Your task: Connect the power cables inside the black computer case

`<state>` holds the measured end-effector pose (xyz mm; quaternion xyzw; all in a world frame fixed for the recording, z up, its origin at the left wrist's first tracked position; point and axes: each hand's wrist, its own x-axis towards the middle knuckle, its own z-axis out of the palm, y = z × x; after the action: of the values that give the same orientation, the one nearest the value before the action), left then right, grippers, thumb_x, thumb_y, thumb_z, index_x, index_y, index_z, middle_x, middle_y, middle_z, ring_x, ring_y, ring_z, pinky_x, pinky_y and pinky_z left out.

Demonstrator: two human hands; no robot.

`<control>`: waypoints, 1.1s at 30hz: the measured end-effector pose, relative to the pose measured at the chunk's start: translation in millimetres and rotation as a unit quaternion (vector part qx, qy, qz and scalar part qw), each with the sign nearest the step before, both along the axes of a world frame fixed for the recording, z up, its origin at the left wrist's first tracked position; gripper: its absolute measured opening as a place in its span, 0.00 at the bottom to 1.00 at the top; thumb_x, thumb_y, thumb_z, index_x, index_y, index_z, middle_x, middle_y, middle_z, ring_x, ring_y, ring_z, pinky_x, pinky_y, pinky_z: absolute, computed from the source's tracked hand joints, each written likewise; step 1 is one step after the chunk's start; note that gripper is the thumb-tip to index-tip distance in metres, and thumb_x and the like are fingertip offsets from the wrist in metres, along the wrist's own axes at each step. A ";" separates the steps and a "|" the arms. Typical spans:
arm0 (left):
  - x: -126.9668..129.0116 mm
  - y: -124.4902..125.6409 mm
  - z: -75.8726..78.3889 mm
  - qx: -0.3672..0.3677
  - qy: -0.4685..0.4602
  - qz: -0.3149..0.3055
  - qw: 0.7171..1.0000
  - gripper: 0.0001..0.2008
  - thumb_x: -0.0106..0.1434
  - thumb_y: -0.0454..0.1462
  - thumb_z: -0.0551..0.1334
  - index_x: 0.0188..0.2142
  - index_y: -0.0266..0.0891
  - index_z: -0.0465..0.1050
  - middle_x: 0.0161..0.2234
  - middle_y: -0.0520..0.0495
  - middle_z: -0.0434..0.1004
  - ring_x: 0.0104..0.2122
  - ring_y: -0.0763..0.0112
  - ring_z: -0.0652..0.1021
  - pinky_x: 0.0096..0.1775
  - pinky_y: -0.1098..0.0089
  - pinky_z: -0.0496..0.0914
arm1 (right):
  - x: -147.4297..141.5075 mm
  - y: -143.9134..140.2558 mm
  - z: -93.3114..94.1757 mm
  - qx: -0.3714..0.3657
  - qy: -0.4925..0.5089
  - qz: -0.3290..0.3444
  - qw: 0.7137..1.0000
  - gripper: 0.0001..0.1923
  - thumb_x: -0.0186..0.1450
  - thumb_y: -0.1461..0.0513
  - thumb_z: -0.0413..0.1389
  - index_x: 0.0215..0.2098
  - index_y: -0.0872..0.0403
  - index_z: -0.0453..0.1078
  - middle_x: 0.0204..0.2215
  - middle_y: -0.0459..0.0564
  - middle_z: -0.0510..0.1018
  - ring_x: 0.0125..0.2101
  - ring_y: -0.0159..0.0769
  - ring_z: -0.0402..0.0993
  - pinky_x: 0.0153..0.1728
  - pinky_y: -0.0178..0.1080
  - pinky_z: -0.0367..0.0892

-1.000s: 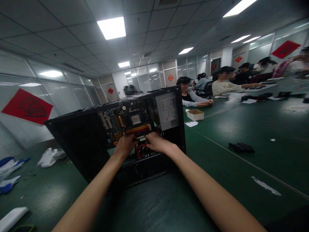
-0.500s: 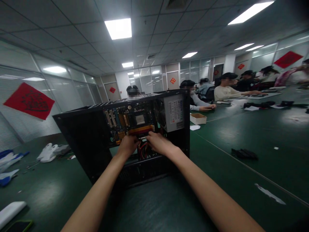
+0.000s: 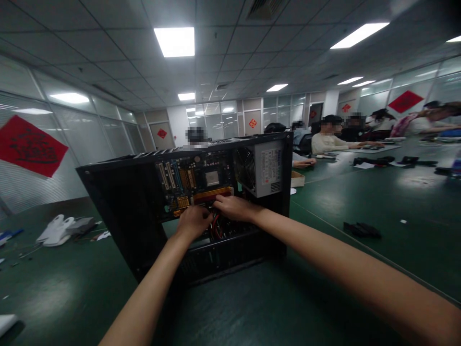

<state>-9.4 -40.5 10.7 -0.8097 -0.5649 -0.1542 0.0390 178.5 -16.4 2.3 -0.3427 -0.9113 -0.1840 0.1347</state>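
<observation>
A black computer case [image 3: 118, 206] stands open-sided on the green table in front of me. Inside it are a motherboard [image 3: 185, 178] with orange and yellow slots, and a silver power supply [image 3: 267, 168] at the upper right. My left hand [image 3: 194, 222] is at the board's lower edge, fingers curled together. Just right of it, my right hand [image 3: 233, 207] has its fingers pinched close to the memory slots [image 3: 212, 193]. Red and black cables [image 3: 217, 228] hang below the fingertips. What either hand grips is too small and hidden to make out.
A white plastic bag [image 3: 55, 229] and scraps lie on the table at left. To the right are a small box [image 3: 298, 179] and a black crumpled item [image 3: 362, 229]. Several people sit along the far tables, one in a cream top [image 3: 326, 142].
My view has turned slightly right. My right hand has shifted left, closer to my left hand, and its forearm lies flatter. Both hands stay at the board's lower edge.
</observation>
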 end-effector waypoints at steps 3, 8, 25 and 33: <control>-0.5 0.0 -1.4 0.003 -0.003 0.003 1.000 0.16 0.63 0.46 0.55 0.34 0.47 0.81 0.31 0.46 0.82 0.33 0.64 0.79 0.29 0.70 0.63 | 1.6 0.5 -4.1 0.007 0.041 -0.016 0.999 0.07 0.67 0.68 0.51 0.44 0.60 0.66 0.42 0.55 0.71 0.41 0.39 0.72 0.39 0.38 0.63; -0.3 -1.7 -2.2 0.004 0.000 0.013 1.000 0.17 0.63 0.48 0.55 0.33 0.47 0.81 0.31 0.45 0.82 0.33 0.63 0.79 0.31 0.70 0.65 | 2.1 -1.7 -4.1 0.028 -0.002 -0.033 0.999 0.06 0.68 0.66 0.51 0.40 0.60 0.68 0.40 0.57 0.72 0.41 0.40 0.70 0.38 0.38 0.62; -2.6 -4.2 -0.3 0.004 0.019 0.022 1.000 0.17 0.63 0.48 0.54 0.36 0.48 0.81 0.34 0.43 0.82 0.37 0.56 0.80 0.35 0.65 0.69 | -2.3 -6.8 -2.6 0.072 -0.080 -0.056 0.993 0.08 0.69 0.66 0.48 0.41 0.61 0.68 0.40 0.57 0.72 0.39 0.41 0.70 0.31 0.38 0.59; -2.7 -2.4 -0.9 0.010 0.027 0.019 0.999 0.18 0.63 0.48 0.53 0.34 0.47 0.81 0.34 0.42 0.82 0.36 0.57 0.80 0.33 0.66 0.68 | -1.2 -6.9 -1.0 0.064 -0.103 -0.062 0.991 0.10 0.69 0.68 0.46 0.42 0.61 0.68 0.38 0.57 0.74 0.37 0.40 0.72 0.31 0.38 0.60</control>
<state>-12.0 -42.9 9.8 -0.8023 -0.5772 -0.1371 0.0658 177.3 -23.4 1.3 -0.3686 -0.8837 -0.2841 0.0497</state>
